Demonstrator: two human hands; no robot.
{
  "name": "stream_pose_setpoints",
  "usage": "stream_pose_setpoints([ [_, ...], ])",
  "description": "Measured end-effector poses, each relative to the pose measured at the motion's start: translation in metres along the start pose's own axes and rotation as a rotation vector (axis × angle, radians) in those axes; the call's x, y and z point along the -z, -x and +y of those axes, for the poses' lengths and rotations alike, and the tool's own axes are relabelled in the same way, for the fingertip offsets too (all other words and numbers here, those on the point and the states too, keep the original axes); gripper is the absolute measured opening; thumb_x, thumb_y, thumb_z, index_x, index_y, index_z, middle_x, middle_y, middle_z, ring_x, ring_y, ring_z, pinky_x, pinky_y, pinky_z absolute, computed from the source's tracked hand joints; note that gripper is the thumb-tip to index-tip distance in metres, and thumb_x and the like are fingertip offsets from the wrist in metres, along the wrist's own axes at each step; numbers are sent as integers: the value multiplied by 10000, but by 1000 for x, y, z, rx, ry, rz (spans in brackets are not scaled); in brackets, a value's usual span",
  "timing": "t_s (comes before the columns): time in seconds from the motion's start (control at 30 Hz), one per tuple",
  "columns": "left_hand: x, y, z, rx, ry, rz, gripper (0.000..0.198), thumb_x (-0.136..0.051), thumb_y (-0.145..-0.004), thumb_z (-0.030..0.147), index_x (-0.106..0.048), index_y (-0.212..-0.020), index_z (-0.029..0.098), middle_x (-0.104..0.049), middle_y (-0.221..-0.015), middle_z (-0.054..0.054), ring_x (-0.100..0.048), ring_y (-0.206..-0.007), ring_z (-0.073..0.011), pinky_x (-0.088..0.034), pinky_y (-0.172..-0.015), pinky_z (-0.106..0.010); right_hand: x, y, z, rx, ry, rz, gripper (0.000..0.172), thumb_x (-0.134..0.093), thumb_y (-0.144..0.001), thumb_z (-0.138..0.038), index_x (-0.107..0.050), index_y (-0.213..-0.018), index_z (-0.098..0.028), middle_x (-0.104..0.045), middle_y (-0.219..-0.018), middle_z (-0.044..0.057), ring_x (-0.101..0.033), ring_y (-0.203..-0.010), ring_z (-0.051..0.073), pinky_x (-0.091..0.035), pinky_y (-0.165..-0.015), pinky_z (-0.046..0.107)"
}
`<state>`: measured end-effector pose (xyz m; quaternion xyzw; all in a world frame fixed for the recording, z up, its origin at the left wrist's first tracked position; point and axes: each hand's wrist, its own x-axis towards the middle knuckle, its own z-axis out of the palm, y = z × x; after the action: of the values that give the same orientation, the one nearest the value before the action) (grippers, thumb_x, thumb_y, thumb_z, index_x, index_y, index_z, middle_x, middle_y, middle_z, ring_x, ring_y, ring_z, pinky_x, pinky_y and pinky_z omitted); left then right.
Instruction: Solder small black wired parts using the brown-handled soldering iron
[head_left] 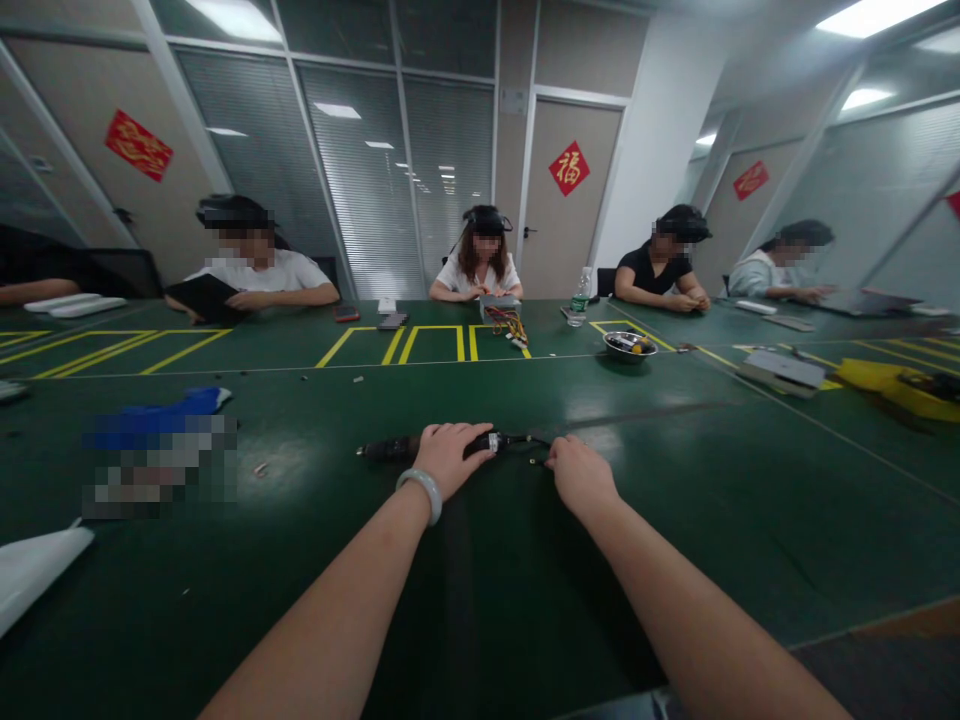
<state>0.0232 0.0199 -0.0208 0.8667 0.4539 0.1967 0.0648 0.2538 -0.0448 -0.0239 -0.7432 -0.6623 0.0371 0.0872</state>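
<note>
Black tool held by the left hand, cable by the right hand

In the head view, the tool is seen lying lengthwise from left to right at the centre of the frame, on the green table. Its middle is covered by the left hand, which is closed over it from above, with the thumb laid along the near side. A pale bangle is worn on the left wrist. The cable is led from the tool's right end to the right hand, by whose bent, gathered fingers it is pinched; the exact grip is partly hidden. A small dark tip is seen just left of those fingers.

At the left of the frame, a blue item is seen beside a blurred patch, and a white object is cut off by the edge. Right of centre, a metal bowl of small parts is placed, with a bottle beyond it. A yellow item is seen at the right edge. Across the table, several people are seated; by the one at upper centre, a grey box with coloured wires is handled.
</note>
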Motion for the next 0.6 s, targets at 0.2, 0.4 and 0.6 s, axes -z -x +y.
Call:
stream_pose_setpoints([
  [0.2, 18, 2, -21, -47, 49, -148, 402, -508, -841, 535, -512, -1222, 406, -583, -1221, 36, -490, -1129, -240, -254, -968, -436, 4, -16, 13, 39, -155, 129, 100, -512, -892, -264, -601, -893, -218, -599, -981, 35, -552, -849, 175, -375, -718, 285],
  [0.4, 23, 10, -14, -99, 11, -86, 387, -583, -792, 474, -558, -1153, 339, -602, -1165, 19, -513, -1090, -231, -238, -992, -436, 5, -22, 12, 97, -270, 200, 75, -541, -873, -253, -612, -889, -233, -607, -960, 1, -546, -840, 153, -370, -700, 261],
  [0.6, 6, 7, 16, -203, -21, 56, 267, -603, -791, 305, -584, -1055, 272, -607, -1102, 5, -527, -1029, -202, -269, -1006, -413, 2, -18, 3, 184, -272, 166, 128, -545, -877, -249, -652, -944, -229, -606, -976, 21, -555, -876, 161, -383, -767, 275],
])
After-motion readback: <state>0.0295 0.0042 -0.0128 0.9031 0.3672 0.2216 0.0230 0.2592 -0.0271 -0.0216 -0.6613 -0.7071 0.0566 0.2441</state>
